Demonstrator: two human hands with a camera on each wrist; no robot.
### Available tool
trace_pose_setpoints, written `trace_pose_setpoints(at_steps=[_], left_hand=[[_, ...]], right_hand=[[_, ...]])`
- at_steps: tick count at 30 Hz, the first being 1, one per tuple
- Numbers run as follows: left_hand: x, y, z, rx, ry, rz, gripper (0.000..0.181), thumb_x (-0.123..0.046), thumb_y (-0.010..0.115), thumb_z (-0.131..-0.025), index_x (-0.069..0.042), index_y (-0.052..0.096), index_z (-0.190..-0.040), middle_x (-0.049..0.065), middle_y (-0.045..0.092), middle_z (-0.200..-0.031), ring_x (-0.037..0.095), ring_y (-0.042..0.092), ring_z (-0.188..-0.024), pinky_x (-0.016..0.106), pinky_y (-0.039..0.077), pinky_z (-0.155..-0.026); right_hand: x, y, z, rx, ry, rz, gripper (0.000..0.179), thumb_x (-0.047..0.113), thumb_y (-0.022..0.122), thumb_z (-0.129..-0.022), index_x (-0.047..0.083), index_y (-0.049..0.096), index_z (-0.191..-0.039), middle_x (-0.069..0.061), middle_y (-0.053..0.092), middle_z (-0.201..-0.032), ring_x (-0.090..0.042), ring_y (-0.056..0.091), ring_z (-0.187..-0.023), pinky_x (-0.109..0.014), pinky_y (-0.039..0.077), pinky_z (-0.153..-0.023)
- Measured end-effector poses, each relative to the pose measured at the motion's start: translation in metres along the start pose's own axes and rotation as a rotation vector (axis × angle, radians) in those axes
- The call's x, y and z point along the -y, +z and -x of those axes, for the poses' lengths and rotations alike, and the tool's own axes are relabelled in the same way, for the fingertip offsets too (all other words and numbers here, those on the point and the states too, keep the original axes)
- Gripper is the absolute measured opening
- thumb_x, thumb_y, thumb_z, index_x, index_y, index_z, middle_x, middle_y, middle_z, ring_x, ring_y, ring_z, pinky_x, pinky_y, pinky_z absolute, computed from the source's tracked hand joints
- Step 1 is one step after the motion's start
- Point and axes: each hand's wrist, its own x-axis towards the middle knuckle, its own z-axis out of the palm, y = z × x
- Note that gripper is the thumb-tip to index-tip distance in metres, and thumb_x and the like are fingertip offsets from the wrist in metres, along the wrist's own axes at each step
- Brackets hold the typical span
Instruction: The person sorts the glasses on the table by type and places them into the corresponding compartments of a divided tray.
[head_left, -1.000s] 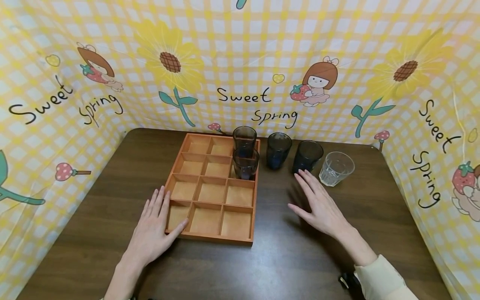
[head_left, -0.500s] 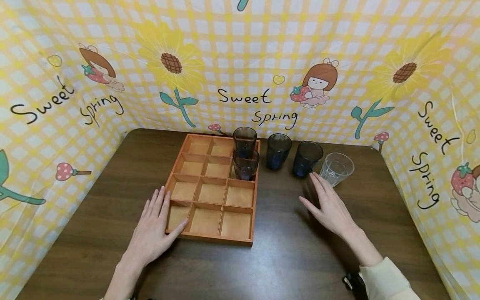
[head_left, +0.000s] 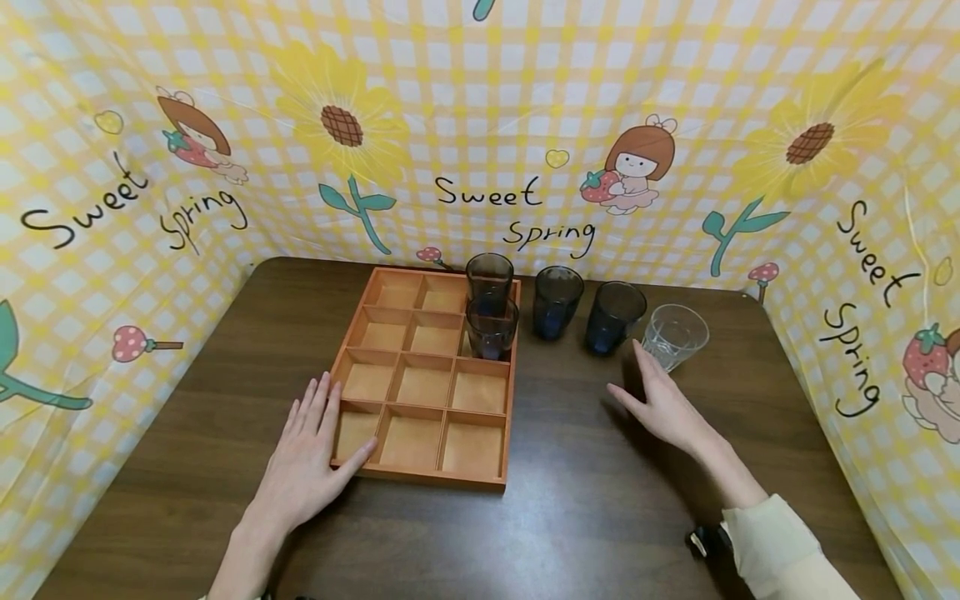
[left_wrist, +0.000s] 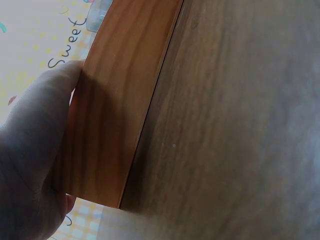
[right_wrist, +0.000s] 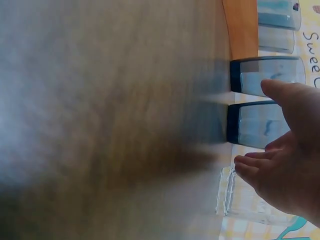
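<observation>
In the head view my left hand (head_left: 303, 462) rests on the near left corner of a wooden compartment tray (head_left: 435, 481), fingers extended along its left side and thumb over the front rim. The left wrist view shows the thumb beside the tray's wall (left_wrist: 112, 115). My right hand (head_left: 671, 414) holds nothing; its straight fingers are just in front of a clear glass (head_left: 678, 333). Left of that glass stand two dark tinted glasses, one closer (head_left: 617, 317) and one farther left (head_left: 558, 302). Two more tinted glasses, front (head_left: 492, 329) and rear (head_left: 489, 279), stand upright in the tray's right column.
The brown wooden table (head_left: 187, 417) carries everything. A yellow checked cloth (head_left: 480, 108) with printed flowers and figures encloses its back and both sides. Near the right sleeve (head_left: 772, 533) is a small black object (head_left: 707, 542).
My right hand has moved right and slightly down, from the nearest tinted glass to the front of the clear glass. The left hand, tray and glasses have stayed put.
</observation>
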Motion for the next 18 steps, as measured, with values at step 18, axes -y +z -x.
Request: trace_pose_setpoints(at_steps=[18], left_hand=[[-0.001,0.001,0.000,0.000,-0.006,-0.004,0.104,-0.058,0.067,-0.104,0.001,0.019,-0.175,0.027,0.016,-0.183,0.046,0.016,-0.172,0.053,0.006,-0.143]], right_hand=[[-0.048,0.014,-0.046,-0.088,-0.069,-0.146,0.117,0.064,0.067,-0.104,0.002,-0.002,-0.176,-0.037,0.019,-0.178,-0.058,0.028,-0.163,-0.074,0.027,-0.130]])
